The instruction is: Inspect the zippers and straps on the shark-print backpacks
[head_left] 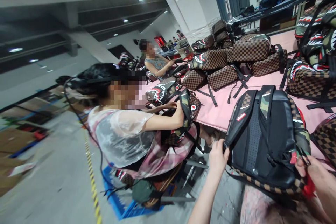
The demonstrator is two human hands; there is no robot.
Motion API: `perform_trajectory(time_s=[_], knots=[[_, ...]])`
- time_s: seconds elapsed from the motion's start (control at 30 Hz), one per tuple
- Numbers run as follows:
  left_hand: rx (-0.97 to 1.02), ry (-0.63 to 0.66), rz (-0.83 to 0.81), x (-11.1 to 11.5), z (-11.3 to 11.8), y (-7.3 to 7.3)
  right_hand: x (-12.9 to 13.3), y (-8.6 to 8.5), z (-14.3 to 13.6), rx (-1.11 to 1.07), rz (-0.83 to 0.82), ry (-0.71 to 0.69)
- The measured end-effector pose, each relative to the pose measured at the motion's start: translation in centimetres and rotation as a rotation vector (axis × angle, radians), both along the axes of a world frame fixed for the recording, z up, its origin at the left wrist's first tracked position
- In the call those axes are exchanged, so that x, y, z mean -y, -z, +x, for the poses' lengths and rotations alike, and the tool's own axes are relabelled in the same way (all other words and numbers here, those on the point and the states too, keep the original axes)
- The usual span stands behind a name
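Head view: backpack (249,143) lies back panel up, its upper end at the edge of the pink bench (215,112), its lower end over the wearer's patterned clothing (258,203). Black padding, two shoulder straps (266,115) across it, brown checks and camouflage along the sides. Left hand (218,155) at the bag's left edge, fingers pinched on the black edging. Right hand (313,171) at the lower right side, fingers closed on a small dark piece (304,159); too small to tell what it is. Red material (309,186) shows just below that hand. Farther along the bench: a stack of checked bags (223,57), some with shark-mouth prints; another pile (311,80) to the right. Nearby at left, a seated co-worker (123,134) in a sheer white top handles a camouflage bag (186,106). Blue crate (115,192) beneath, yellow-and-black tape (91,182) on the floor. Second co-worker (156,63) sits farther back.
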State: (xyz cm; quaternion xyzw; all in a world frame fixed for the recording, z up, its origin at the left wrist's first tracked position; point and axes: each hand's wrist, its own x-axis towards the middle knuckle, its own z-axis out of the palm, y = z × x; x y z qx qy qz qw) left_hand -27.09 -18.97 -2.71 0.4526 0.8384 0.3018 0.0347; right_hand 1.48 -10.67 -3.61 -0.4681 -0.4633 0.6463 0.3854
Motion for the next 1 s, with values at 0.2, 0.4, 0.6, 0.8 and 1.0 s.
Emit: perform_trajectory(time_s=[0.2,0.4,0.6,0.8,1.0], knots=[[0.931,-0.025,0.464,-2.8,1.7,-1.9,-1.9,-2.5,-4.1,0.152,0.316,-0.293],[1.636,0.124,0.541,-1.5,6.0,-3.4,-3.8,-4.6,-9.2,0.181,0.337,-0.457],[1.646,0.042,0.549,-1.6,5.0,-2.9,-2.3,-2.2,-12.7,0.139,0.245,-0.512],[1.190,-0.131,0.542,-0.9,4.4,-1.1,-0.7,-1.3,-13.6,0.111,0.403,-0.576],[0.056,-0.060,0.584,1.2,5.1,0.0,0.2,-0.8,-13.8,0.170,0.463,-0.415]])
